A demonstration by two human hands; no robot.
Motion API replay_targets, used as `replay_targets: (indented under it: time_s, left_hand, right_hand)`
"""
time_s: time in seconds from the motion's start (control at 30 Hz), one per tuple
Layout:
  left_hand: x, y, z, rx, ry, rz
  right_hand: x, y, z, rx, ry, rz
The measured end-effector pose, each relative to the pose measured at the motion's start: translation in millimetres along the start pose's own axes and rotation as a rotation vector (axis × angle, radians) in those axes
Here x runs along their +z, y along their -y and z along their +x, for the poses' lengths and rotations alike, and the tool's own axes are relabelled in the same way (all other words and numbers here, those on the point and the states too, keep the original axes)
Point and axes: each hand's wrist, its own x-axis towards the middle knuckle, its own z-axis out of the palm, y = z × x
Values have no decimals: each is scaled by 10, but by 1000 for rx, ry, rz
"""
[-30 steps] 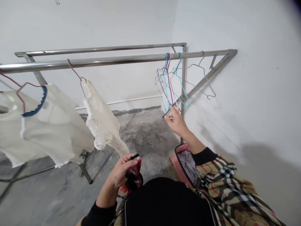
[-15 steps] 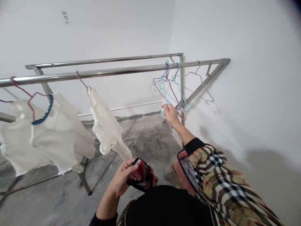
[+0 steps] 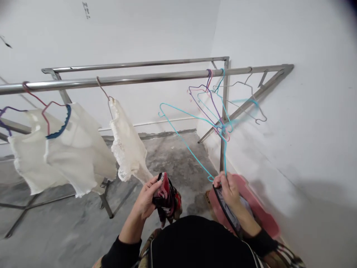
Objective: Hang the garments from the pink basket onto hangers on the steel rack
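My left hand (image 3: pixel 146 199) is closed around a small red and black garment (image 3: pixel 167 197) held at waist height. My right hand (image 3: pixel 227 188) grips the lower corner of a turquoise wire hanger (image 3: pixel 189 139), which is off the rail and tilted up to the left. A bunch of purple, pink, turquoise and grey wire hangers (image 3: pixel 214 104) stays hooked on the steel rail (image 3: pixel 139 79) near its right end.
Two white garments (image 3: pixel 64 149) (image 3: pixel 126 143) hang on hangers at the rail's left. A pink basket with clothes (image 3: pixel 251 208) sits on the concrete floor by the white wall on the right. A second rail runs behind the first.
My right hand has pulled a turquoise hanger off the rail and drawn it down towards my body. The left hand kept hold of the red and black garment.
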Motion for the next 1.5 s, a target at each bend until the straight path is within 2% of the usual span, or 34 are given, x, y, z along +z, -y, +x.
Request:
replay_targets:
  time_s: [0.1, 0.23, 0.37, 0.5, 0.6, 0.73, 0.83, 0.97, 1.07, 1.17, 1.23, 1.37, 1.4, 1.43, 1.47, 1.5]
  left_hand:
    - [29, -25, 79, 3, -40, -27]
    - [85, -13, 206, 23, -55, -39]
    - [143, 2, 290, 30, -40, -43]
    - [171, 9, 331, 47, -16, -5]
    - [202, 53, 340, 45, 42, 73]
    - [307, 175, 309, 88, 205, 403]
    - [404, 249, 283, 251, 298, 821]
    - [506, 211, 287, 609, 193, 1289]
    - [554, 119, 300, 694, 197, 1414]
    - [571, 84, 302, 615, 282, 1360]
    - [567, 102, 288, 560, 277, 1333]
    - [555, 127, 214, 595, 75, 1362]
    - [558, 118, 187, 624, 27, 1424]
    - [565, 104, 157, 659, -10, 1506]
    - [577, 88, 127, 700, -30, 1594]
    - [595, 73, 97, 746, -33, 1667]
  right_hand:
    - [-128, -84, -304, 80, 56, -127]
    - [-208, -36, -442, 220, 36, -146]
    - [-308, -52, -516, 193, 102, -183]
    - [-435, -71, -578, 205, 253, -147]
    - [-429, -3, -548, 200, 337, -176]
    - [-221, 97, -424, 145, 359, -205]
    - [-40, 97, -326, 62, 342, -224]
    - [43, 33, -205, 17, 321, -197]
    - [4, -12, -105, 20, 331, -121]
    - [-37, -46, -28, -11, 267, -68]
    - [-45, -85, -29, -45, 138, -101]
    - [-5, -273, -206, -111, -304, -262]
    - [20, -338, -272, -120, -360, -275]
    - [51, -402, -334, -121, -348, -273]
    - [85, -458, -389, -108, -273, -262]
    - [117, -501, -432, -73, -143, -252]
